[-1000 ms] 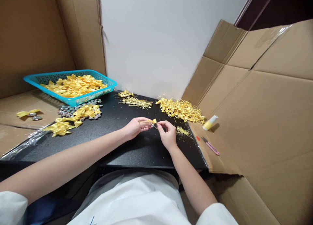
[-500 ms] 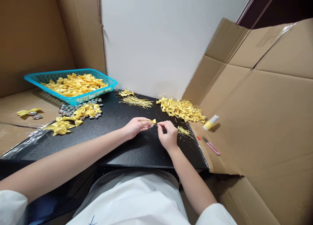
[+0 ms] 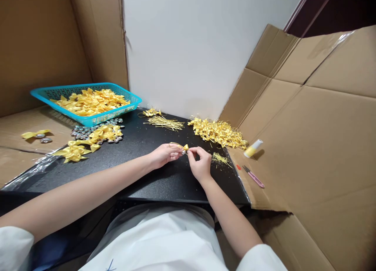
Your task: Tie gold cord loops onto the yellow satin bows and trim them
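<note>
Brown cardboard panels [image 3: 329, 130] stand to left and right, framing a pale wall [image 3: 190, 47] and a black desk [image 3: 164, 188] before it. At the near edge is a person in a white garment [image 3: 164, 241], with one blue mark [image 3: 111, 266] low on it, cut off and unreadable. Two bare forearms reach over the desk: the left [image 3: 88, 188] slants in long and nearly straight from the lower left, the right [image 3: 229, 214] rises more steeply from the lower right. One blue mesh basket [image 3: 132, 103] at the back left holds yellow ribbon bows [image 3: 91, 100], too many to count. At the back right lies an equally uncountable heap of gold bows [image 3: 217, 131]. Before the basket, more yellow bows [image 3: 75, 152] lie among dozens of silver beads [image 3: 80, 132]. One bundle of gold ties [image 3: 166, 123] lies at the back centre, beside a small cluster of tied bows [image 3: 151, 112].

Both hands meet over the middle of the desk, pinching one small yellow bow [image 3: 185, 147] between them. The left hand [image 3: 166, 155] has curled fingers and grips its left side; the right hand [image 3: 201, 163] bends inward, thumb and forefinger closed at its right end, whether on ribbon or tie cannot be told.

On the left cardboard are one bow [image 3: 29, 135] and two beads [image 3: 46, 140]. Toward the right lie one patch of clippings [image 3: 220, 158], one pair of pink snips [image 3: 255, 178], one yellow-and-white bottle [image 3: 253, 148] and one red scrap [image 3: 238, 167].
</note>
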`<state>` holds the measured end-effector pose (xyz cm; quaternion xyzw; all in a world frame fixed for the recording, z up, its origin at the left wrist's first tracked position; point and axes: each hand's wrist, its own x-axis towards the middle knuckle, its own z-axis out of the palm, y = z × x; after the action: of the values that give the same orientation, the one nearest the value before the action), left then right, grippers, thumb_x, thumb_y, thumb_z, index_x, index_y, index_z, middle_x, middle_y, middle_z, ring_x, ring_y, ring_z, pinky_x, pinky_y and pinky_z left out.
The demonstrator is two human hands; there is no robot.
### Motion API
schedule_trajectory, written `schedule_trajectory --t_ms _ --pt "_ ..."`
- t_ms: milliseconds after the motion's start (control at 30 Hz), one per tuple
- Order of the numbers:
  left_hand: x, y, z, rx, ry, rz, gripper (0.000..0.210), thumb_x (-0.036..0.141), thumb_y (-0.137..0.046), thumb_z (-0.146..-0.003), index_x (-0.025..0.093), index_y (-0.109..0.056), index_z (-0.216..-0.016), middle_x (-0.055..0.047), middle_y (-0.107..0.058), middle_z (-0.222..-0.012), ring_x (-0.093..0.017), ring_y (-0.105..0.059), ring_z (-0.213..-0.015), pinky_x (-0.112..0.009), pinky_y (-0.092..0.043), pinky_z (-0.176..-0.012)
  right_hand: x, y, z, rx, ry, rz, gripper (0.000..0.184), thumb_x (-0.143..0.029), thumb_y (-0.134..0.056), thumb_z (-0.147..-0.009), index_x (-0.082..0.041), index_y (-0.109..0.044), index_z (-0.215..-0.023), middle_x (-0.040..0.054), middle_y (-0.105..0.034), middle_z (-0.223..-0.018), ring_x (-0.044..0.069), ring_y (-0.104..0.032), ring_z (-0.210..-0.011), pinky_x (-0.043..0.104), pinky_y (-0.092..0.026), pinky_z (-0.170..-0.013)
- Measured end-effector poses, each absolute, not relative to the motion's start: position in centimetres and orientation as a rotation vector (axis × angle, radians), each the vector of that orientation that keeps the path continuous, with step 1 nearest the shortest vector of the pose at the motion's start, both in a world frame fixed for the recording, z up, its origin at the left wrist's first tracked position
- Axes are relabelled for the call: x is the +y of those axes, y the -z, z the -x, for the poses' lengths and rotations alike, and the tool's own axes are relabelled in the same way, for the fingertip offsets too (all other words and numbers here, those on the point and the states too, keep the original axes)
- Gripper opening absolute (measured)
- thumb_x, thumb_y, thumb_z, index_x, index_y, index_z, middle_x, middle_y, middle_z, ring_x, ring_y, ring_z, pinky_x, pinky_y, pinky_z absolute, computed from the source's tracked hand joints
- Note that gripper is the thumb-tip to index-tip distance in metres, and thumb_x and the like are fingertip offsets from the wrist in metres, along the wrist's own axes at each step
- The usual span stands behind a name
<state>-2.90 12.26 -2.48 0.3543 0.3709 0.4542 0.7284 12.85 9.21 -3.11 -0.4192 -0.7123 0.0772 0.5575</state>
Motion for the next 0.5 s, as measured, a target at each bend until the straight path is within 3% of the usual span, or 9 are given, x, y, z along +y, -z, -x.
schedule_trajectory --t_ms 267,400,500 --pt "12.4 2.7 3.0 0.827 -0.956 -0.830 0.019 0.012 -0.081 -0.055 0.011 -0.072 -0.071 -0.005 -0.069 -0.068 -0.009 -0.060 -0.061 -0.019 -0.047 -0.059 10.8 4.7 -12.9 -1.567 -0.632 0.999 0.014 -0.029 -0.060 -0.079 -0.018 -0.069 -0.079 0.0039 -0.069 -0.075 0.017 -0.062 -0.070 0.029 -0.050 -0.066" --pt "12.7 2.8 3.2 0.938 -1.061 -0.912 0.024 0.019 -0.085 -0.050 0.012 -0.072 -0.070 -0.006 -0.070 -0.070 -0.011 -0.062 -0.066 -0.021 -0.046 -0.062 10.1 3.8 -13.1 -1.556 -0.223 1.084 0.012 -0.028 -0.064 -0.079 -0.021 -0.072 -0.084 0.0057 -0.064 -0.090 0.020 -0.057 -0.088 0.035 -0.046 -0.081" --pt "12.7 3.0 3.4 1.060 -1.181 -1.045 0.026 0.026 -0.085 -0.050 0.012 -0.073 -0.070 -0.006 -0.071 -0.067 -0.014 -0.062 -0.065 -0.023 -0.045 -0.061 9.2 3.3 -12.8 -1.619 0.081 1.058 0.008 -0.027 -0.066 -0.078 -0.026 -0.074 -0.079 0.0050 -0.056 -0.090 0.020 -0.050 -0.090 0.038 -0.041 -0.085"
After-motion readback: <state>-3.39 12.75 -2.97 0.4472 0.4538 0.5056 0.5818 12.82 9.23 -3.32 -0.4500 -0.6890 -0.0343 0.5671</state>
